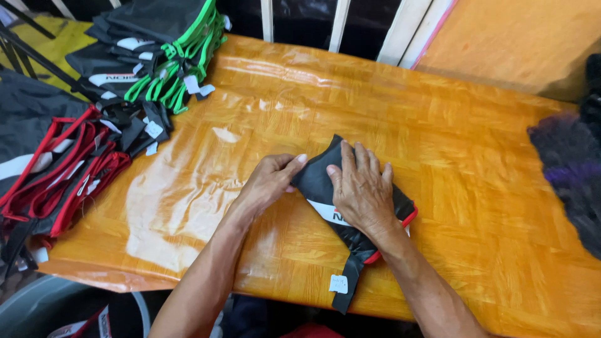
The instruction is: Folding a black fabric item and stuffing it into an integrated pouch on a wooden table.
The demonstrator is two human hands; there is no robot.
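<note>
Black folded bag, red-edged with a white stripe, lies on the counter under the flat, open right hand; left hand, loosely curled, touches its edge. Stripe half hidden.

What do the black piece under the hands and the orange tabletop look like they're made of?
The black piece looks like thin synthetic fabric: matte, creased, with red edging and a white band. The tabletop seems to be wood-pattern parquet under clear plastic sheeting, judging by glossy wrinkles and glare.

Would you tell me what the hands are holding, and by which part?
Right hand presses flat on the folded black fabric piece with red trim; left hand touches its left edge.
</note>
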